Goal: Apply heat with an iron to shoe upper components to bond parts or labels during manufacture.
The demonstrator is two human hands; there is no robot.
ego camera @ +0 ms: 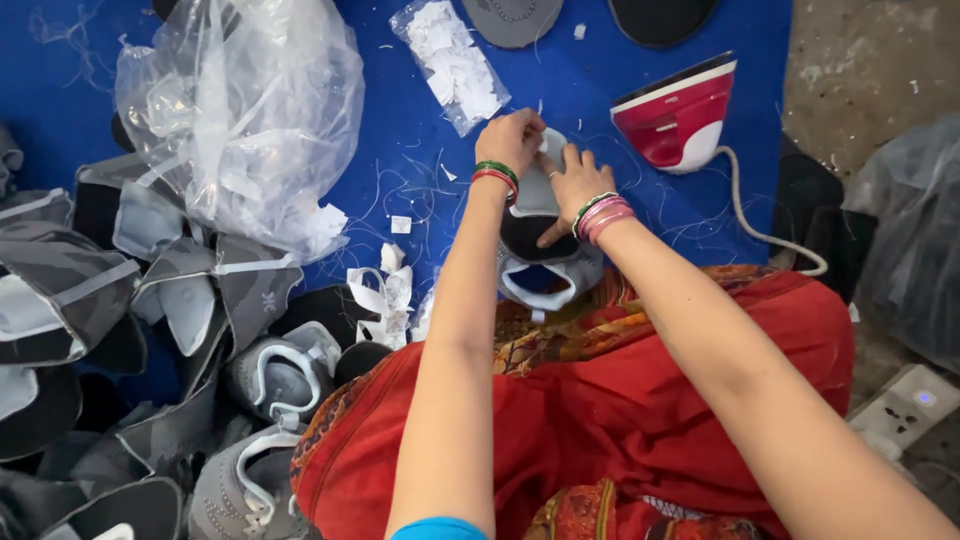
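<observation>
Both hands meet on a grey and black shoe upper (540, 235) lying on the blue cloth (420, 150) just beyond the person's red-clad lap (620, 400). The left hand (511, 140) is curled, its fingertips pinched together on the far, pale grey end of the upper. The right hand (572, 185) lies flatter, fingers spread and pressing down on the same piece, its thumb reaching toward the black middle part; it clamps nothing between the fingers. Green and red bangles (497, 176) ring the left wrist, and pink and green ones the right.

Far of the hands lies a small clear bag of white paper pieces (452, 62). To the right stands a red and white iron (678, 115), tipped on its heel, its white cord (760, 225) trailing toward the near right. A white power strip (905, 400) sits at the near right on the bare floor.

To the left, a large crumpled clear plastic bag (245, 110) rests on the cloth. Near left, a heap of further grey and black shoe uppers (150, 330) is piled. Loose white strips (385, 290) lie between the heap and the held upper.
</observation>
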